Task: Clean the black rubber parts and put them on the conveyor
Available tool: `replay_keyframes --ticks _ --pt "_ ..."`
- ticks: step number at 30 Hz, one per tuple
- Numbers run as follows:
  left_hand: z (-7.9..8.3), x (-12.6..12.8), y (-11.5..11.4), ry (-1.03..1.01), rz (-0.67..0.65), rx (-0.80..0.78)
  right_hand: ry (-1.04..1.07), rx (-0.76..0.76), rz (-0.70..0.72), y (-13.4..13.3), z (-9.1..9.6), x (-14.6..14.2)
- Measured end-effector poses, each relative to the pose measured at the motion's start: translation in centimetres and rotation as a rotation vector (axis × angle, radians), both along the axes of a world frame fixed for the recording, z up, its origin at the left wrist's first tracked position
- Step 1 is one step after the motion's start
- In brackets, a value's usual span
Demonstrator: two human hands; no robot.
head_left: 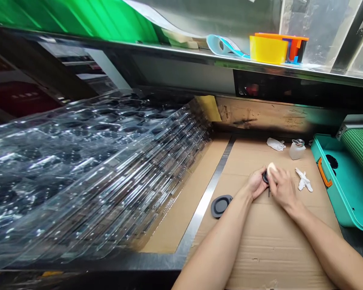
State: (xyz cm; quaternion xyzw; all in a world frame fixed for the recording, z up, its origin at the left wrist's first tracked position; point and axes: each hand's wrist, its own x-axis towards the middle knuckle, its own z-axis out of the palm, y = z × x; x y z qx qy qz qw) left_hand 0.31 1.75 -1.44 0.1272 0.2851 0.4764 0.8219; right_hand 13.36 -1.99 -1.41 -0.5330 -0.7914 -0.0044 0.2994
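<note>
I'm seeing the left hand (255, 183) gripping a dark round rubber piece (265, 177) while the right hand (286, 189) is closing around a cream sponge (271, 169), pressing it onto that piece above the cardboard-covered surface (278, 249). A black rubber gasket (220, 206) is lying left of the left hand, and a white cloth (304, 180) is lying right of the right hand.

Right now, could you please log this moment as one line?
left hand holds dark disc | right hand holds pale pad | second disc on cardboard
</note>
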Motion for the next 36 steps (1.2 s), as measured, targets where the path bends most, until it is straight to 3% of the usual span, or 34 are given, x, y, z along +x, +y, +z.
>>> replay_keyframes --ticks 2,6,10,14,18,24,27,30,33,36 --pt "0.0 0.0 0.0 -0.022 -0.009 -0.008 -0.035 0.001 0.054 0.0 0.0 -0.1" --pt "-0.1 0.1 0.1 -0.017 0.027 -0.002 -0.016 -0.011 -0.082 -0.1 0.0 -0.3" --pt "-0.2 0.1 0.2 -0.048 0.019 -0.009 -0.039 0.01 0.036 -0.3 0.0 -0.2" --pt "-0.2 0.0 0.3 0.01 0.094 0.013 -0.016 0.005 -0.092 0.0 -0.1 0.2" --pt "0.1 -0.2 0.4 0.054 0.134 -0.005 -0.082 -0.018 0.066 0.3 -0.4 0.5" --pt "1.0 -1.4 0.4 0.116 0.296 -0.025 -0.161 0.045 -0.186 1.7 0.6 3.2" --pt "1.4 -1.8 0.1 0.005 0.243 -0.045 -0.199 0.103 -0.385 1.8 1.7 5.2" --pt "1.9 -1.8 -0.3 -0.103 0.181 -0.049 -0.299 -0.074 -0.51 2.0 2.5 7.0" --pt "2.3 -1.6 -0.6 -0.123 0.129 -0.032 -0.291 -0.265 -0.488 2.5 2.9 8.2" --pt "2.4 -1.3 -0.9 -0.096 0.074 0.031 -0.082 -0.181 -0.312 2.8 3.2 8.2"
